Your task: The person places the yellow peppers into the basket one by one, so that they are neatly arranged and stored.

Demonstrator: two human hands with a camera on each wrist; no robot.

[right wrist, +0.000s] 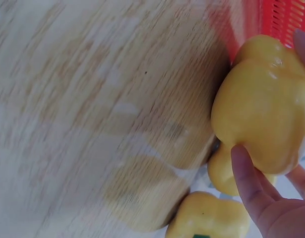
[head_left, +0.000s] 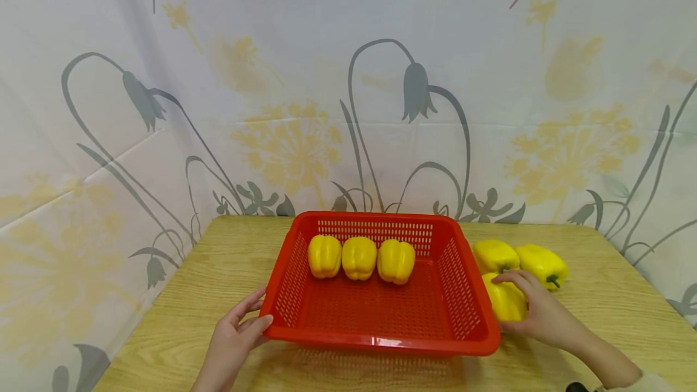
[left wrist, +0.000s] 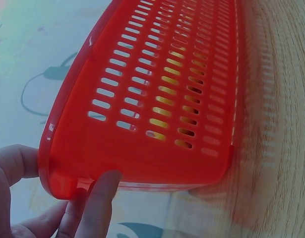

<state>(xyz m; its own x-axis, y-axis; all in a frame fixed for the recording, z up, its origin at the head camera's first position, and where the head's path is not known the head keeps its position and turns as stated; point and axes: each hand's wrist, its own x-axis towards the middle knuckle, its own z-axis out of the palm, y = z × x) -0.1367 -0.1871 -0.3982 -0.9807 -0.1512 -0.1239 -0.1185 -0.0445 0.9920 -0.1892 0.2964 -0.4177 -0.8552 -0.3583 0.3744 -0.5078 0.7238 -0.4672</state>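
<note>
A red plastic basket (head_left: 362,314) with slotted walls stands on the table, and three yellow bell peppers (head_left: 359,259) sit in a row along its far side. My left hand (head_left: 234,337) holds the basket's near left corner, thumb over the rim and fingers beneath; the left wrist view shows fingertips against the outer wall (left wrist: 137,166). Just outside the basket's right wall, my right hand (head_left: 547,314) grips another yellow bell pepper (head_left: 503,302). In the right wrist view its fingers and thumb lie around this pepper (right wrist: 264,111), close over the tabletop.
Behind the gripped pepper, two more yellow bell peppers (head_left: 543,265) with green stems lie on the table at the right. The wood-grain table (head_left: 218,259) reaches back to a flower-patterned cloth (head_left: 305,77) hanging behind it and along the left.
</note>
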